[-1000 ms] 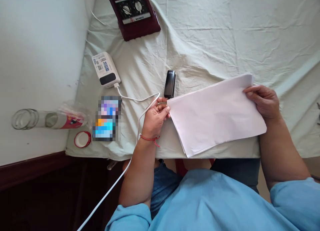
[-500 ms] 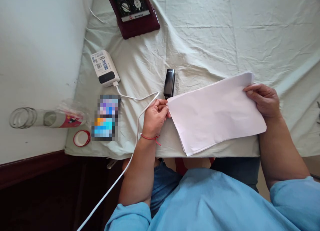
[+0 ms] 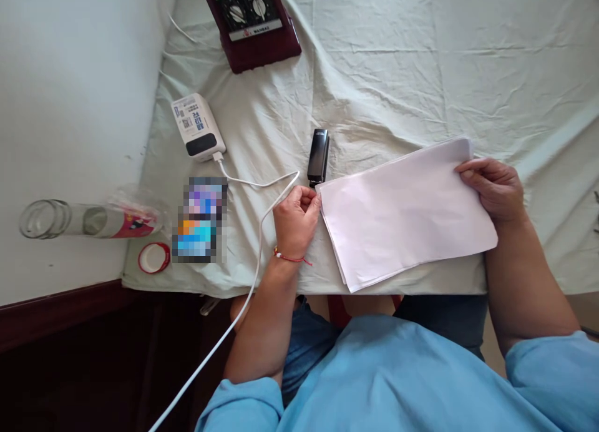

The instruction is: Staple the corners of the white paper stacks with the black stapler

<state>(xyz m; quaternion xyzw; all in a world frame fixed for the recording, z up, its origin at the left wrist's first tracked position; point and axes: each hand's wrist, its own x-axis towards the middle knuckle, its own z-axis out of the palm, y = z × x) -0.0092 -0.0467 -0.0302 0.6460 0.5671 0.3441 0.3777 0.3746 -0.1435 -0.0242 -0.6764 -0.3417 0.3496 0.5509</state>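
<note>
A thin stack of white paper (image 3: 407,213) with rounded corners lies tilted at the table's front edge, its sheets slightly fanned at the left side. My right hand (image 3: 498,191) grips its upper right corner, thumb on top and fingers tucked beneath. At the upper left corner, my left hand (image 3: 297,213) is closed in a pinch on the paper; the fingertips are partly hidden. Just beyond the left hand a black stapler (image 3: 319,155) rests on the cloth, its near end close to that paper corner.
On the left are a white power bank (image 3: 196,123) with a white cable (image 3: 259,257) running past my left arm, a phone (image 3: 199,220), a red-rimmed lid (image 3: 154,258) and a glass bottle (image 3: 93,221). A dark red device with dials (image 3: 262,51) stands farther back on the pale tablecloth (image 3: 388,76).
My left hand has turned and shifted slightly right at the paper's corner, its fingers curled more. The right hand and the paper have hardly moved.
</note>
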